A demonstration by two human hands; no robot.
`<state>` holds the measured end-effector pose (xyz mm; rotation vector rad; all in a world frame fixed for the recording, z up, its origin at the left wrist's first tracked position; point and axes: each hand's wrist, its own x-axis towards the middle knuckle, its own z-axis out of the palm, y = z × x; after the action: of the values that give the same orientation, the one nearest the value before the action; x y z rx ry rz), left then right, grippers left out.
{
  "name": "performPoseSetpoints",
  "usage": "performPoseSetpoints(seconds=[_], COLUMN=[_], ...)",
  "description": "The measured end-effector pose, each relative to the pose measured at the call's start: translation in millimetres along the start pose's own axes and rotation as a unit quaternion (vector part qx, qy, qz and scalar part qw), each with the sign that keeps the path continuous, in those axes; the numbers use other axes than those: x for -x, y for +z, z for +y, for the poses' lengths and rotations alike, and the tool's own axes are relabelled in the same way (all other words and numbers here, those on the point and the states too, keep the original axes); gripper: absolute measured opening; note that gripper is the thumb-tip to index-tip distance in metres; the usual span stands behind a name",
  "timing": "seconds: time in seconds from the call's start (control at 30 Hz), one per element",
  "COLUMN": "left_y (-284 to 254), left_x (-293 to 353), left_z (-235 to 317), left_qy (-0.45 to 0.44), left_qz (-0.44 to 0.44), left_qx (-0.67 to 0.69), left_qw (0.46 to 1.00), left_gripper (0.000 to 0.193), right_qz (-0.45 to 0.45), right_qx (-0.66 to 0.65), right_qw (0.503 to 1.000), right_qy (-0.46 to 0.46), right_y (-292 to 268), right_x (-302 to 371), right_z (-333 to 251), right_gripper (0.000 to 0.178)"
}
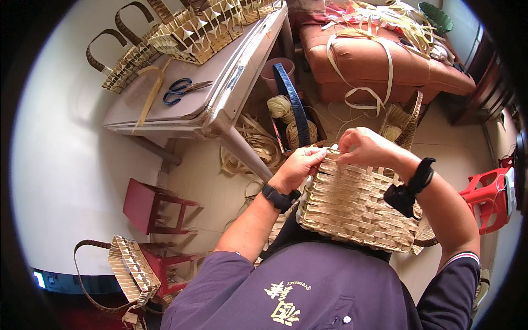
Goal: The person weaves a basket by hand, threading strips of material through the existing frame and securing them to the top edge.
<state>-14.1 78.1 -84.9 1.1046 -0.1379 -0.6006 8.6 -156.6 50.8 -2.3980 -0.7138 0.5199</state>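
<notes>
A woven basket of tan, flat strips lies tilted on my lap, one broad side facing up. My left hand pinches the basket's far left corner at the rim, thumb on top. Just to the right, my right hand bends over the same rim with its fingers drawn together. Whatever is between those fingertips is too small or hidden to make out. Part of a dark handle shows beyond the basket's lower right corner.
Scissors with blue handles lie on the table at left, beside finished baskets. Behind my hands stands a box of twine balls. Loose strips cover an orange couch. Red stools stand left and right.
</notes>
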Motion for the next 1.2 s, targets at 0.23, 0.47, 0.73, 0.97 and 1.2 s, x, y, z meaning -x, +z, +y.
performPoseSetpoints(seconds=[0.23,0.47,0.73,0.97,1.2], left_y=[11.0,63.4,192.4,225.9,206.0], left_x=[16.7,0.7,-32.5,-36.8,-21.7], left_z=[29.1,96.0,141.7,159.0,155.8], left_qy=[0.045,0.284,0.193,0.13,0.155], left_qz=[0.058,0.095,-0.214,-0.328,-0.224], left_qx=[-0.197,-0.455,-0.426,-0.392,-0.338], left_qw=[0.978,0.839,0.857,0.85,0.901], left_gripper=[0.026,0.026,0.04,0.041,0.03], right_qz=[0.062,0.174,0.216,0.299,0.312], right_qx=[-0.004,-0.042,-0.081,-0.051,-0.175], right_qw=[0.998,0.976,0.973,0.95,0.933], right_qy=[0.014,0.127,-0.004,-0.08,-0.03], right_y=[-63.8,-116.1,-115.6,-98.6,-96.3], right_x=[60.9,154.0,197.1,198.2,173.2], right_z=[-19.2,-31.1,-51.4,-74.0,-46.9], right_gripper=[0.028,0.028,0.024,0.017,0.012])
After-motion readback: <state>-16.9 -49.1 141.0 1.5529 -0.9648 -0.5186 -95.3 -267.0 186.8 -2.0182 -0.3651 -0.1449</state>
